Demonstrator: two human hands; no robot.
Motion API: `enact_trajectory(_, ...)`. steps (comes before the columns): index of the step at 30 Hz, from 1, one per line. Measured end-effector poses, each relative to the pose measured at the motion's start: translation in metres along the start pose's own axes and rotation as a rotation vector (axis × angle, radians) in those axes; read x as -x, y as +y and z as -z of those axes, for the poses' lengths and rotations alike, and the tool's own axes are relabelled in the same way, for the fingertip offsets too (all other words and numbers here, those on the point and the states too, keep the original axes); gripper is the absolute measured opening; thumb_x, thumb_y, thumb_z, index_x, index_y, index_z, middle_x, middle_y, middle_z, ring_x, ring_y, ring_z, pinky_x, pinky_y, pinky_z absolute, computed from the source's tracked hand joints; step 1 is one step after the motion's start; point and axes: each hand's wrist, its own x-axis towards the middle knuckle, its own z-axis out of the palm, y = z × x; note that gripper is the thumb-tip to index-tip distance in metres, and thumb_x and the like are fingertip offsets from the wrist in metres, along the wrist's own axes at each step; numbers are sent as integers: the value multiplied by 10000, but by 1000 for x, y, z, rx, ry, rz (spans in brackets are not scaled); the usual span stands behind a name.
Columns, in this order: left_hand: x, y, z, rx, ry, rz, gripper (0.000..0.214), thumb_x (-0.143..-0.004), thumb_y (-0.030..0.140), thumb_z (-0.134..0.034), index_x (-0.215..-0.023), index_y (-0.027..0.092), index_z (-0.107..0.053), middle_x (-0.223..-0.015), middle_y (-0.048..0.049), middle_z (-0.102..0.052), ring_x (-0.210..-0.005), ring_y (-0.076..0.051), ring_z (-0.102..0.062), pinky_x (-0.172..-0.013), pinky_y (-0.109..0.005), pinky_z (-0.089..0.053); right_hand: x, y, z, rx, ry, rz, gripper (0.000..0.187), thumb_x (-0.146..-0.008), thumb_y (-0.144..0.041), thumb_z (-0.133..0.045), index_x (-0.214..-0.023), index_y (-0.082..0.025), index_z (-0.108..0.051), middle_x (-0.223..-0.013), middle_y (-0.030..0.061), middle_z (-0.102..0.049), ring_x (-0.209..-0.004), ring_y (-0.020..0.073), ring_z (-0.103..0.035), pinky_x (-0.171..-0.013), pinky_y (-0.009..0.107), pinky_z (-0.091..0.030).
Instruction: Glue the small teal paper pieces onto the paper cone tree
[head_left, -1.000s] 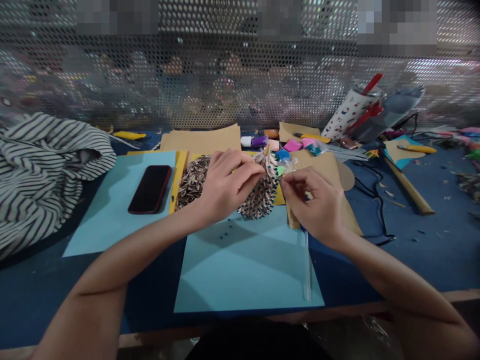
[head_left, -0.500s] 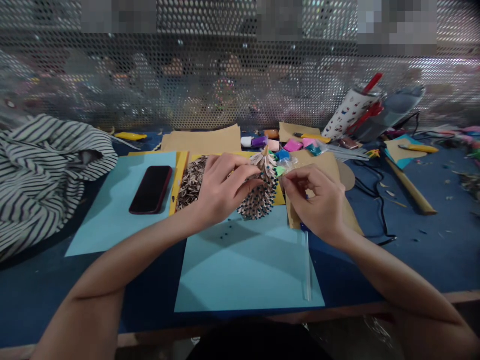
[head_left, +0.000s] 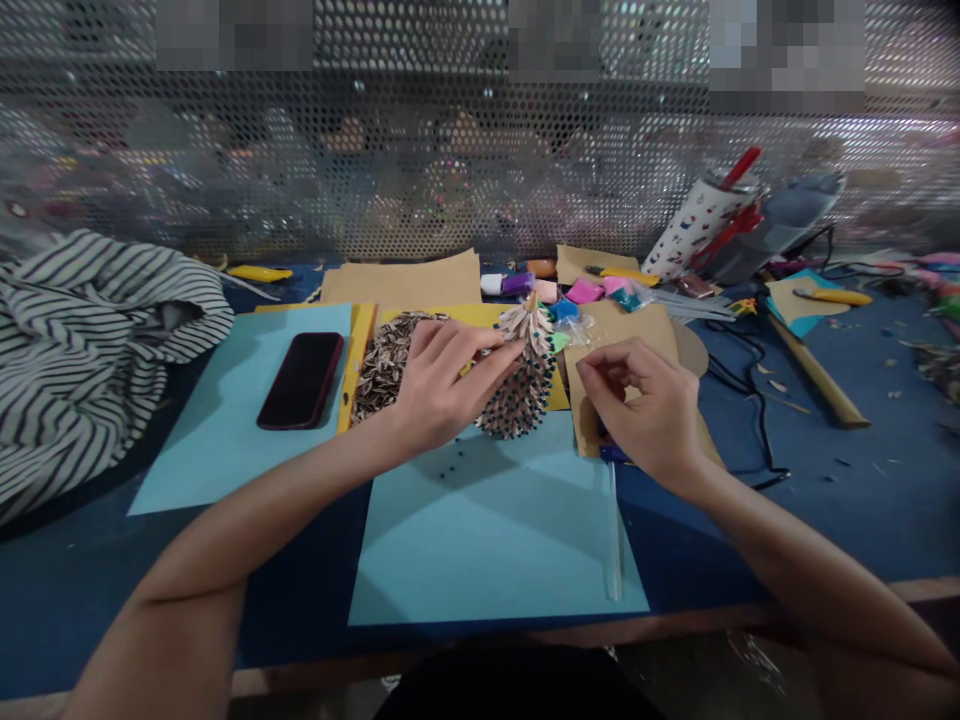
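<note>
Seed-covered cone stands beside the left fingers, perhaps touching.

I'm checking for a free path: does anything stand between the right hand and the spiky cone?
Nothing visible stands between the right hand and the spiky cone; brown paper and a yellow sheet lie below. The left hand is on the cone's other side, outside that gap.

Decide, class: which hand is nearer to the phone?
Left. The left hand is right of the phone, by the spiky cone; the right hand is farther right, beyond the cone.
</note>
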Motion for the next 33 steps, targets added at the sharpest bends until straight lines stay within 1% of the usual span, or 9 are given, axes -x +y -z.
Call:
enact_trajectory(9,-1,1,0,-27,13,-15,129,-883,193,-631,-1010,186,-615,-840,-21,-672,-724,-129,-589,-704,-285,-407,4,4,3,-55,-26,-62,90,-825,-190,-585,-740,-209,-605,-709,10,-646,-542,100,-546,-511,235,-469)
enact_trajectory(12,-1,1,3,-12,7,-2,147,-880,190,-631,-1024,175,-608,-862,-32,-677,-734,-129,-607,-720,-284,-423,7,6,6,-127,-52,-122,75,-827,-219,-592,-757,-211,-618,-726,14,-661,-578,110,-574,-543,242,-487)
enact_trajectory(14,-1,2,6,18,12,3,167,-882,187,-617,-1047,163,-596,-887,-49,-677,-757,-137,-620,-725,-287,-435,8,6,7,-201,-88,-194,90,-835,-276,-599,-775,-214,-626,-722,17,-662,-586,118,-582,-547,250,-488)
enact_trajectory(16,-1,4,9,61,29,-10,184,-888,180,-582,-1070,155,-581,-907,-61,-675,-789,-144,-630,-728,-288,-446,9,6,9,-288,-139,-276,159,-835,-365,-611,-783,-217,-628,-694,16,-650,-569,120,-569,-521,251,-473)
enact_trajectory(20,7,12,14,126,53,-118,176,-864,154,-547,-1033,125,-584,-863,-64,-673,-765,-143,-620,-715,-293,-453,10,1,11,-440,-240,-402,310,-800,-523,-626,-785,-214,-620,-629,-4,-598,-519,104,-514,-462,235,-423)
enact_trajectory(23,19,21,17,152,-9,-188,180,-848,155,-546,-1015,115,-598,-833,-59,-678,-767,-146,-613,-705,-291,-446,10,1,12,-461,-270,-458,363,-782,-570,-626,-799,-208,-627,-610,-17,-564,-479,86,-454,-429,227,-375)
enact_trajectory(26,34,31,21,173,-103,-216,161,-881,171,-498,-996,134,-605,-815,-40,-688,-761,-142,-619,-706,-288,-443,12,6,12,-434,-277,-479,371,-798,-573,-603,-808,-202,-631,-615,-17,-558,-476,82,-431,-432,227,-355)
enact_trajectory(30,55,41,28,202,-219,-216,166,-884,173,-486,-1004,147,-598,-835,-37,-702,-768,-150,-631,-744,-306,-440,15,22,7,-357,-251,-430,351,-854,-535,-532,-789,-195,-593,-603,-23,-522,-496,91,-440,-443,225,-343)
enact_trajectory(33,68,45,34,225,-286,-166,181,-848,155,-521,-1016,141,-588,-848,-44,-699,-776,-164,-638,-773,-327,-439,15,31,3,-209,-205,-359,342,-900,-470,-453,-681,-210,-487,-549,-38,-454,-490,100,-435,-453,230,-327)
